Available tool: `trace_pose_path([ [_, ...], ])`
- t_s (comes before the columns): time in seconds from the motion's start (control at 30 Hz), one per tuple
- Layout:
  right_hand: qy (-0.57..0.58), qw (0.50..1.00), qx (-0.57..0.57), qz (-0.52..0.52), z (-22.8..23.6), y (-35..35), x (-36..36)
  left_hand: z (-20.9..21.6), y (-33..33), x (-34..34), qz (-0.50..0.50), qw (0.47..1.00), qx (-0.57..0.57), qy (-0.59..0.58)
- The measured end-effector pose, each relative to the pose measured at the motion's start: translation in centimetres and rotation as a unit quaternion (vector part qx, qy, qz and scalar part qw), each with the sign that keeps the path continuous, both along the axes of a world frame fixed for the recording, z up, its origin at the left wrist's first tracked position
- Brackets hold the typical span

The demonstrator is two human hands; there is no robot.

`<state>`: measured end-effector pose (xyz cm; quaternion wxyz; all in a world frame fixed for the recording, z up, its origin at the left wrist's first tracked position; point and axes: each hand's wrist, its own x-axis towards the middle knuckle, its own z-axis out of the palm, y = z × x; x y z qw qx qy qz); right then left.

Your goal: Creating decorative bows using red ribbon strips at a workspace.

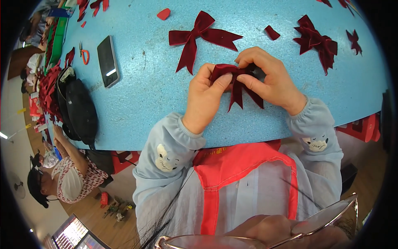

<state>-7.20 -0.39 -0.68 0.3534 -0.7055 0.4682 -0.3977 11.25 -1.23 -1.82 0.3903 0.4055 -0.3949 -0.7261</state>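
Note:
Between my two hands, just above the blue table (153, 99), is a dark red velvet bow (237, 92) with its two tails hanging toward me. My left hand (206, 93) pinches the left loop between thumb and fingers. On the other side, my right hand (271, 76) grips the bow near its centre, thumb and forefinger close to the knot; the right loop is mostly hidden behind those fingers. A second velvet bow (199, 35) lies flat just beyond my hands. Farther right rests a fuller, layered bow (317, 43).
A phone (108, 61) and orange-handled scissors (84, 54) lie at the left, near a black bag (78, 103). Small red scraps (272, 32) and a small bow piece (353, 41) dot the table. Another person (74, 174) sits at the left beside heaped red ribbon (49, 91).

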Motion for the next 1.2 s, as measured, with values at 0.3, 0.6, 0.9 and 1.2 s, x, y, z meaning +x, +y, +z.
trace_pose_path([
  [0.3,0.037,0.998,-0.038,-0.013,-0.4,-0.2,0.1,-0.8,0.3,-0.4,0.016,0.998,-0.059,-0.006],
  [0.6,-0.037,0.998,0.056,0.003,-0.4,-0.3,0.2,-1.0,0.7,-0.5,0.016,0.991,-0.123,-0.051],
  [0.9,-0.08,0.989,0.123,0.027,-0.5,-0.7,-0.9,0.8,0.3,-1.5,0.001,0.996,-0.067,-0.052],
  [1.2,-0.246,0.956,0.158,-0.023,-0.9,-0.9,-0.8,0.6,-0.1,-2.3,-0.06,0.995,0.006,-0.079],
])
